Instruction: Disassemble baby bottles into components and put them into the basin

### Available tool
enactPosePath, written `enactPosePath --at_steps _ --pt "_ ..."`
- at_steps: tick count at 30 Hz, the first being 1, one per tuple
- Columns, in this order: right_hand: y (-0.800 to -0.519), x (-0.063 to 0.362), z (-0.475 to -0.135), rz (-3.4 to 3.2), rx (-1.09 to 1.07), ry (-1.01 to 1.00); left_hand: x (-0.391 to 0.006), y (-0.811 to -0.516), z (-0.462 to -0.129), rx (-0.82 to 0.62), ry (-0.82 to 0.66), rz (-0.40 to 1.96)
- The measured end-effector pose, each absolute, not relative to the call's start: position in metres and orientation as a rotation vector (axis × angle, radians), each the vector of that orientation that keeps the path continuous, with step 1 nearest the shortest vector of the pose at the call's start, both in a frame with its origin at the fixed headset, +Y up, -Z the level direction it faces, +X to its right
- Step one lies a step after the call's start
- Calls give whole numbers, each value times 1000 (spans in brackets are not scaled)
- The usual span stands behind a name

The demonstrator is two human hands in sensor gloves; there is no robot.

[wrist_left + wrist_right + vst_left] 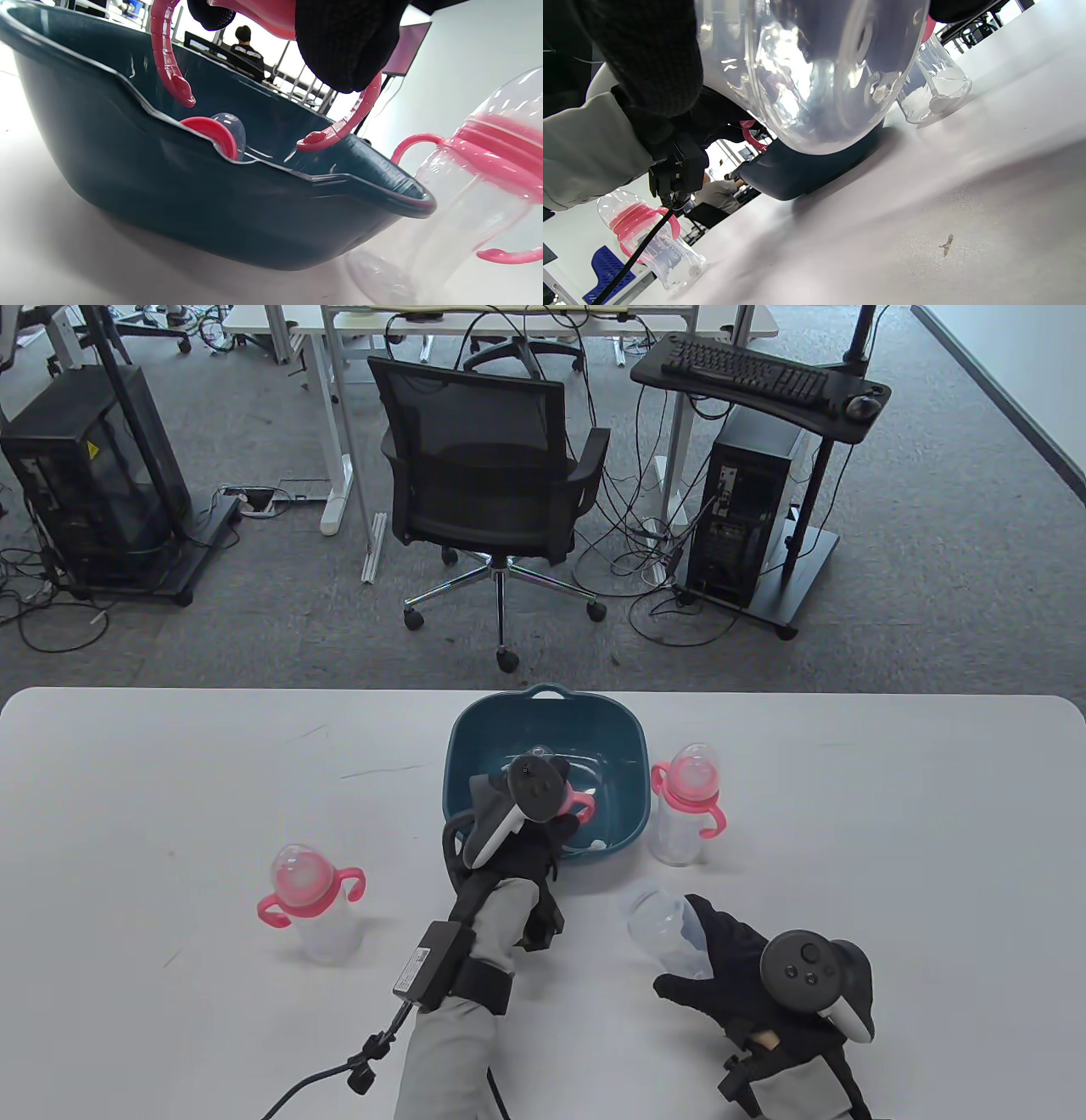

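Observation:
My left hand [567, 813] hovers over the near side of the teal basin [626, 731] and grips a pink handle ring [169, 72], whose two curved handles hang down above the basin's rim [271, 167]. A pink collar with a clear nipple [218, 134] lies inside the basin. My right hand [702, 946] holds a clear bottle body [655, 923], tilted just above the table in front of the basin; it fills the right wrist view [814, 72]. Two assembled bottles stand upright: one [310, 903] at the left, one [685, 810] right of the basin.
The basin sits at the table's middle, close to the far edge. An office chair [488, 475] and computer stands are on the carpet beyond the table. A cable [322, 1073] trails from my left forearm toward the near edge.

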State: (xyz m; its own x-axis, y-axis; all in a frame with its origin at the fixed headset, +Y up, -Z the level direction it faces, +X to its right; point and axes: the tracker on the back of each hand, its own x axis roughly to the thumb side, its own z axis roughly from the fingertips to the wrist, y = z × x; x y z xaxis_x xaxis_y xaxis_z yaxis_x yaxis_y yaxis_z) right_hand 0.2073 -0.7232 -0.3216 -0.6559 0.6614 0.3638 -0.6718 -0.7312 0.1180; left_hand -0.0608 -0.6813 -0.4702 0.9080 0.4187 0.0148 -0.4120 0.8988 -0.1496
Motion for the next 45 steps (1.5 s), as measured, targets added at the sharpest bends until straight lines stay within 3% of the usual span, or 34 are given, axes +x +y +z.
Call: enactPosePath --at_steps 14,27,35,45 --pt "-722 209 -322 2350 485 -35 -58 -707 -490 -245 -10 436" --pt "-722 211 -323 2362 472 -31 -61 -706 -494 -243 -13 475" --pt "-722 211 -323 2359 474 -33 -62 -690 -470 -139 -128 492" --pt "-723 210 -322 2349 484 -34 -75 -671 -408 3 -247 460"
